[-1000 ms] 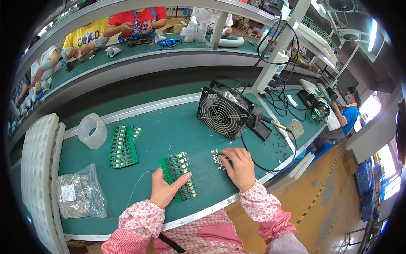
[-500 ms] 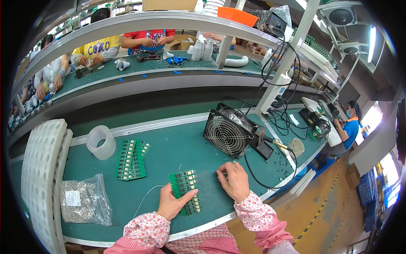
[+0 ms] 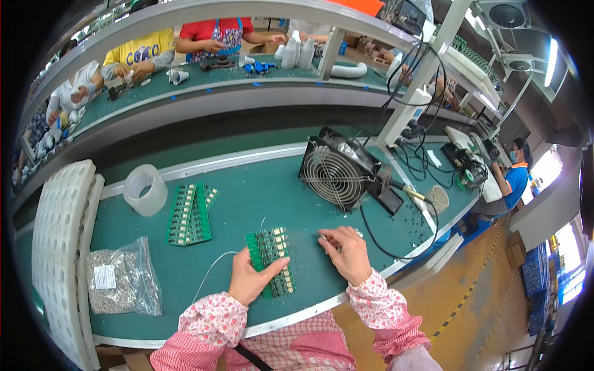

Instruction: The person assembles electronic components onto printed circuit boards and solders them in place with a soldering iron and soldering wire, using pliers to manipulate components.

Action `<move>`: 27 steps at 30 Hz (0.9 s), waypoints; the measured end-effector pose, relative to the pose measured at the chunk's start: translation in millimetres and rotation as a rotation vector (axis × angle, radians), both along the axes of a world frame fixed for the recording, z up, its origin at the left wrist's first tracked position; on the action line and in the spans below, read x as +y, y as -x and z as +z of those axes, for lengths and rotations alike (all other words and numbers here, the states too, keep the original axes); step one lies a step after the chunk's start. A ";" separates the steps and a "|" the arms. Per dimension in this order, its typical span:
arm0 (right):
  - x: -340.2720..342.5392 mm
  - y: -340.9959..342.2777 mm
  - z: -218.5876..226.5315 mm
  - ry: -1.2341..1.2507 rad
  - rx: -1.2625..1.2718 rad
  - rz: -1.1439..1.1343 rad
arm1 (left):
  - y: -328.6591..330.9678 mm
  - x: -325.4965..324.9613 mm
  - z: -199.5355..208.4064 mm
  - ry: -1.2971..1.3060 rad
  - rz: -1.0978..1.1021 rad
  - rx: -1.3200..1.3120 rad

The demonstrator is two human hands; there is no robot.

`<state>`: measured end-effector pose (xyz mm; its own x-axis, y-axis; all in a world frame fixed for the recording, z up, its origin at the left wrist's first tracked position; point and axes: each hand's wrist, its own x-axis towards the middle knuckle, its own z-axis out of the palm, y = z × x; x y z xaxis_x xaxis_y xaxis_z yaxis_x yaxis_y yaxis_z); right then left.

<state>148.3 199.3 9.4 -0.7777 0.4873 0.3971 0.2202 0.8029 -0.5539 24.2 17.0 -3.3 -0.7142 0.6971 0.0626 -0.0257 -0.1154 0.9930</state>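
Note:
My left hand (image 3: 252,276) grips a green circuit board panel (image 3: 276,244) lined with rows of small pale components, its thumb lying across the face. To the right of it, my right hand (image 3: 346,252) is close over the green mat with thumb and fingers pinched together. A small bit shows at those fingertips, too little to name. Further back on the left lie more circuit board panels (image 3: 184,216), overlapping each other. A clear zip bag (image 3: 124,281) full of small metallic-looking parts rests left of my left hand.
A black fan (image 3: 337,173) with a wire guard stands behind my right hand, near a soldering iron (image 3: 409,191) and its looping cable. A tape roll (image 3: 146,190) and white foam trays (image 3: 59,247) are on the left. People work at the bench beyond.
The view has tilted slightly, so the bench things sit higher in the picture. My left hand keeps its hold on the panel; my right-hand fingers have shifted slightly, still pinched.

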 end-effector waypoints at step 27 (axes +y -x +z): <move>-7.5 -10.4 -2.6 0.827 0.096 0.093 | -0.2 -1.4 -2.0 0.050 -0.025 -0.044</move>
<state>158.7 191.8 6.8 -0.8102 0.5861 0.0058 0.0954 0.1415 -0.9853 24.4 15.6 -5.3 -0.6978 0.7163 -0.0044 -0.0720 -0.0641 0.9953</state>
